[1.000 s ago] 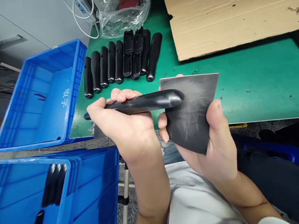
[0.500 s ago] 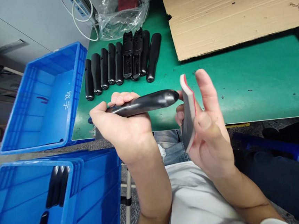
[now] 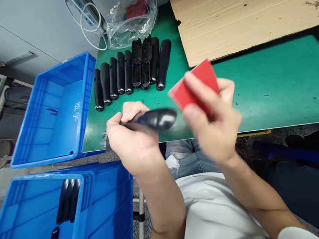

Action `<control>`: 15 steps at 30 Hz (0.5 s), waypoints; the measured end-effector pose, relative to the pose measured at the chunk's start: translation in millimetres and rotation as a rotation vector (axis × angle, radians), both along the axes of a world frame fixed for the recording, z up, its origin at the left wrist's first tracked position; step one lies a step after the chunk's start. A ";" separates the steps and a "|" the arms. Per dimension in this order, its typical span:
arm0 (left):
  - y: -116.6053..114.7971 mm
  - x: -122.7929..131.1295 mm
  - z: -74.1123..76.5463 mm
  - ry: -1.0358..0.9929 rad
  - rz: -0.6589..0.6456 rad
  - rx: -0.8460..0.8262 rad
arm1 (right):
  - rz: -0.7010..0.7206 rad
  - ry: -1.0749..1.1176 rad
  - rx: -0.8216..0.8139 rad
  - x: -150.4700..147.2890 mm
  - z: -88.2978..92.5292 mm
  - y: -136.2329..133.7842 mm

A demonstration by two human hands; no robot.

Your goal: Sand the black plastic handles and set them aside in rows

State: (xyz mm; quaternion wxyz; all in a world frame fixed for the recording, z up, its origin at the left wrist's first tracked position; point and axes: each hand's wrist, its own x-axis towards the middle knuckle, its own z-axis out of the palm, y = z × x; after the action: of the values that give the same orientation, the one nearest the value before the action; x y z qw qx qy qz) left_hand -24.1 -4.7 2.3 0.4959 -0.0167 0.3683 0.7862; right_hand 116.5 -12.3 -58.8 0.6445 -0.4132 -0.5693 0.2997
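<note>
Left fingers curled together, clamped round the narrow end of a black handle; left hand closed in a fist at the front edge of the green mat. Handle's rounded end points right, held clear of the mat. Glossy surface, likely stiff, light plastic, and probably slippery: the narrow end looks the surest place to hold, as here.

Right thumb lies across the face of a red pad, with the other fingers behind it, pinching it; motion blur hides the exact grip. Right hand sits just right of the handle tip, pad tilted, its corner near the tip, apparently not touching. Pad looks thin, light and perhaps soft; an edge pinch seems enough.

Outward: a row of black handles lies on the mat at upper centre, with two open shells among them. Cardboard sheet at upper right. Plastic bag and white cable at top. Blue crate at left; second blue crate at lower left, holding more black handles. Jeans and white shirt below the hands.
</note>
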 end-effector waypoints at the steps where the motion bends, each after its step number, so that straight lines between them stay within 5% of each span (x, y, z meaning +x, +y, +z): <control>1: -0.4 -0.8 0.5 -0.074 -0.006 0.052 | -0.014 0.038 -0.022 1.7 -0.8 1.7; 8: -0.9 -4.8 0.0 -0.193 -0.141 0.117 | 0.255 0.156 -0.033 6.0 2.0 -17.8; 15: -5.9 -3.5 -0.9 -0.045 -0.179 0.121 | 0.272 0.223 0.008 -2.8 10.7 -39.3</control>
State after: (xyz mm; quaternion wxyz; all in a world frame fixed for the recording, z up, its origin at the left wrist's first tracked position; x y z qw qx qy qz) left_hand -27.6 -10.6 1.3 0.5725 0.0284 0.3089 0.7589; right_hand 113.6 -51.6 -48.1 0.6588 -0.2938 -0.5462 0.4259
